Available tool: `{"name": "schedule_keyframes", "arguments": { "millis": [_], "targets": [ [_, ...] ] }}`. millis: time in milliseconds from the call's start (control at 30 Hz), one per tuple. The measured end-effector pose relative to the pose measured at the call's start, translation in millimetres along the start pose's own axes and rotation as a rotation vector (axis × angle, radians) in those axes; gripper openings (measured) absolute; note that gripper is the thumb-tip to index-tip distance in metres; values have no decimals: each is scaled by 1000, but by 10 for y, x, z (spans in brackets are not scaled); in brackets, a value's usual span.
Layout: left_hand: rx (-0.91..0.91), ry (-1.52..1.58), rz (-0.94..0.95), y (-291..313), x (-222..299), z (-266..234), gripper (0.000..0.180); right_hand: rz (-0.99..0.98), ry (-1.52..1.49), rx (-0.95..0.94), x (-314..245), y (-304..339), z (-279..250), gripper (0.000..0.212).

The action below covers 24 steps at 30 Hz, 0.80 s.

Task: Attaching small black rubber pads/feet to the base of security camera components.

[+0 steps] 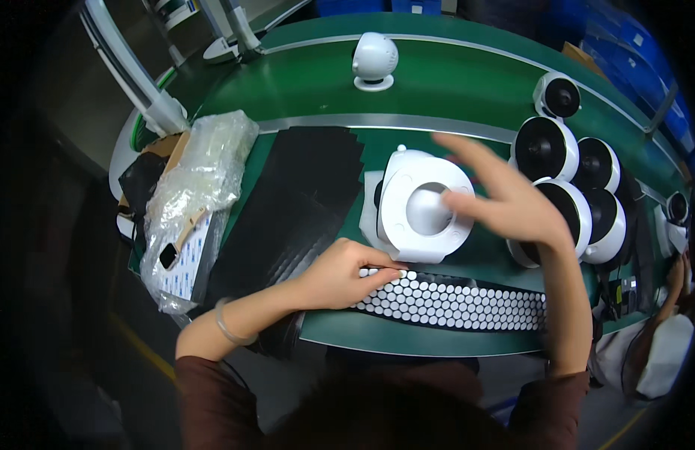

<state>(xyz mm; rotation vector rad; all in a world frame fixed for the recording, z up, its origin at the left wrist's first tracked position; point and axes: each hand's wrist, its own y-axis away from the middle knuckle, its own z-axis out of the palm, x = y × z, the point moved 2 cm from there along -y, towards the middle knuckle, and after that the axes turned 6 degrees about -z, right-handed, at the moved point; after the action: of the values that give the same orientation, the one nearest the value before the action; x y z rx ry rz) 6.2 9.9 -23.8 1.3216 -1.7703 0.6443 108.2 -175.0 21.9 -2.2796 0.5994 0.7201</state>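
Note:
A white security camera (396, 217) lies in front of me with its ring-shaped base and round opening facing up. My right hand (505, 195) is over its right side, fingers stretched apart and slightly blurred. The thumb is at the opening; whether it touches is unclear. My left hand (340, 276) is closed, its thumb and forefinger pinched at the top left edge of a black sheet of round white stickers (460, 304). That sheet lies along the near table edge, just below the camera. My right forearm hides its right end.
Black sheets (291, 195) are piled to the left, beside bubble-wrap packaging (205, 165) and a watch (172, 251). Several white cameras with black fronts (546, 148) stand at right. Another white camera (374, 61) sits on the green belt (452, 75). A co-worker's hand (675, 274) shows far right.

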Motion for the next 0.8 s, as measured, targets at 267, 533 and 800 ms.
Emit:
{"name": "schedule_keyframes", "arguments": {
  "millis": [267,533,800],
  "targets": [
    [123,13,160,248,348,-2,14,160,-123,-165,-417,766,146,20],
    [-100,-136,102,107,497,174,11,252,-199,-229,-400,803,83,15],
    [-169,111,-36,4,467,194,8,-90,283,141,-586,950,306,26]
  ]
}}
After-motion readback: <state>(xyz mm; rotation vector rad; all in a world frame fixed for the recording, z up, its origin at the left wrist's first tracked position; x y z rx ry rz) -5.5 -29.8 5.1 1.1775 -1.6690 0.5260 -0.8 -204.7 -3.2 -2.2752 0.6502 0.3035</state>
